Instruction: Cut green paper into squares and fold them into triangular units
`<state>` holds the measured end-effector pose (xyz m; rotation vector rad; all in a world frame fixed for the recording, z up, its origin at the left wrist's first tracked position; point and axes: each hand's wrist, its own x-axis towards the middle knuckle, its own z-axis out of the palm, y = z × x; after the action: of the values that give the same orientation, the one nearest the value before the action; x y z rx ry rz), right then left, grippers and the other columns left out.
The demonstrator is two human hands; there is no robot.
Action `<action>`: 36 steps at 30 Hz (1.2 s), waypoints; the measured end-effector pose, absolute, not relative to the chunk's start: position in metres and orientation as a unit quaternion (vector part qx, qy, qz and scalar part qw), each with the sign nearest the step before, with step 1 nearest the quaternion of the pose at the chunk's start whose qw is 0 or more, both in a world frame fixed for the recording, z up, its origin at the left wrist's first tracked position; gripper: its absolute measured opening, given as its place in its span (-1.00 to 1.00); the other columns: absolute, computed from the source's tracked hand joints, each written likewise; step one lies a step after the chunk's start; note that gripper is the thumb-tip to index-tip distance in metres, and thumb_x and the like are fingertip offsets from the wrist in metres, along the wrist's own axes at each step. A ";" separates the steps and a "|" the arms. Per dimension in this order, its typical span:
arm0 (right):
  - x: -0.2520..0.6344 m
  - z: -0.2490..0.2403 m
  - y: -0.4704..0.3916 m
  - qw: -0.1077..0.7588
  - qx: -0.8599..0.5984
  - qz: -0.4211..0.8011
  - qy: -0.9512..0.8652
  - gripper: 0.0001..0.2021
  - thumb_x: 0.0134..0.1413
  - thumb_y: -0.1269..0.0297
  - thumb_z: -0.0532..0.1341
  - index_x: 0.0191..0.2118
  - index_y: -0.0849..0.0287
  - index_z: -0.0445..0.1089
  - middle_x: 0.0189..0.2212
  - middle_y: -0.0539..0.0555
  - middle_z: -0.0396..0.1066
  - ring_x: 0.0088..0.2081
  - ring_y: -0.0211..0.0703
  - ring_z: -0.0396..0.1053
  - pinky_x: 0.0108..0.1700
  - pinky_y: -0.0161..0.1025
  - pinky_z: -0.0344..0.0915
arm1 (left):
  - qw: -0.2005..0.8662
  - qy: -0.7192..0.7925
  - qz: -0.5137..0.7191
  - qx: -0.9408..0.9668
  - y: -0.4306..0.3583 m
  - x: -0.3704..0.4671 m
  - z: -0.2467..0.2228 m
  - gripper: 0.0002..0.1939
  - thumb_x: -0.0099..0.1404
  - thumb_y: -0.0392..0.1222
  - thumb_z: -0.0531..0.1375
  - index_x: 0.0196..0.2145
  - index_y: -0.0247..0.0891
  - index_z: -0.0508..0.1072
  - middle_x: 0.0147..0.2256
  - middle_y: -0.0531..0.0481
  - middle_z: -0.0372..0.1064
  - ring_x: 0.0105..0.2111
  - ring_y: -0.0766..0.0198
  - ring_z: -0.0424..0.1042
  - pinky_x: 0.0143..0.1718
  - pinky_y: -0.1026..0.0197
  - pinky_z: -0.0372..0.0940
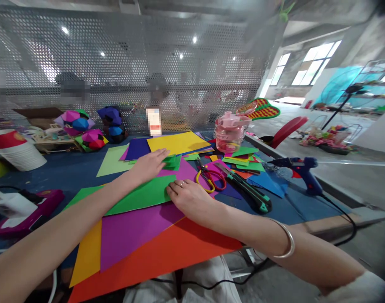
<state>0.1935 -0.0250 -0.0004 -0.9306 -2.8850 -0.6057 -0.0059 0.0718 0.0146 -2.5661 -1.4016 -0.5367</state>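
My left hand (151, 165) reaches across a green paper sheet (138, 195), its fingers stretched out over small folded green pieces (172, 162) beyond the sheet's far side. At the sheet's right end, my right hand (194, 200) has its fingers curled together on the green edge; the thumb is hidden. Beneath lie a purple sheet (132, 237), a yellow-orange sheet (88, 254) and a large orange-red sheet (167, 261) that overhangs the front edge. Scissors (210, 179) with yellow and red handles lie just beyond my right hand, beside a green-and-black utility knife (251, 193).
A yellow sheet (180, 143) tops a paper stack at the back. To the right stand a pink bottle (229, 132), stacked paper scraps (243, 156) and a blue glue gun (301, 168) with a cable. Paper cups (19, 149) and a magenta device (31, 216) are at left.
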 end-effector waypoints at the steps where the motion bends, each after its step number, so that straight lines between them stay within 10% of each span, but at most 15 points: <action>1: 0.194 0.000 -0.025 0.026 -0.301 -0.196 -0.933 -0.74 0.38 0.51 0.07 0.07 0.39 0.40 -0.01 0.34 0.51 -0.03 0.03 0.50 -0.07 -0.10 0.40 | 0.071 -0.462 -0.176 -0.866 0.073 -0.005 0.014 -0.51 0.42 -0.20 0.12 0.27 -0.29 0.38 0.28 -0.18 0.33 0.29 0.09 0.32 0.30 0.05 0.22; 12: 0.199 -0.002 -0.054 0.058 -0.300 -0.229 -0.924 -0.85 0.26 0.55 0.20 -0.10 0.44 0.49 -0.22 0.34 0.57 -0.24 0.02 0.51 -0.23 -0.09 0.40 | -0.036 -0.431 -0.232 -0.871 -0.024 -0.015 0.027 -0.58 0.49 -0.01 0.09 0.11 -0.29 0.55 0.07 -0.11 0.56 0.08 0.07 0.54 0.16 0.07 0.40; 16: 0.208 -0.006 -0.086 0.153 -0.284 -0.263 -0.909 -0.86 0.25 0.52 0.20 -0.16 0.41 0.52 -0.30 0.24 0.57 -0.27 -0.01 0.49 -0.21 -0.11 0.41 | -0.116 -0.348 -0.138 -0.920 -0.076 -0.014 0.009 -0.26 0.34 0.13 0.31 0.32 -0.32 0.32 0.29 -0.20 0.31 0.26 0.01 0.37 0.27 0.02 0.31; 27: 0.227 -0.007 -0.113 0.294 -0.283 -0.114 -0.906 -0.70 0.39 0.49 0.01 -0.14 0.24 0.51 -0.24 0.11 0.62 -0.16 -0.13 0.55 -0.04 -0.20 0.46 | 0.107 -0.231 -0.166 -0.953 -0.100 -0.019 -0.013 -0.41 0.28 -0.56 -0.04 0.23 -0.46 0.35 0.22 -0.27 0.39 0.20 0.03 0.43 0.15 0.03 0.44; 36: 0.225 -0.036 -0.111 0.331 -0.308 -0.068 -0.889 -0.70 0.39 0.40 0.09 0.07 0.28 0.50 0.07 0.14 0.56 0.15 -0.09 0.48 0.20 -0.16 0.42 | 0.065 -0.238 -0.209 -0.946 -0.107 -0.032 -0.009 -0.36 0.21 -0.56 -0.04 0.20 -0.31 0.38 0.16 -0.04 0.48 0.17 0.31 0.46 0.24 0.28 0.29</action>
<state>0.2250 -0.1107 -0.0360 -0.8049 -2.3239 -0.1786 -0.0320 -0.1068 -0.0089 -2.8556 -0.7192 -0.6297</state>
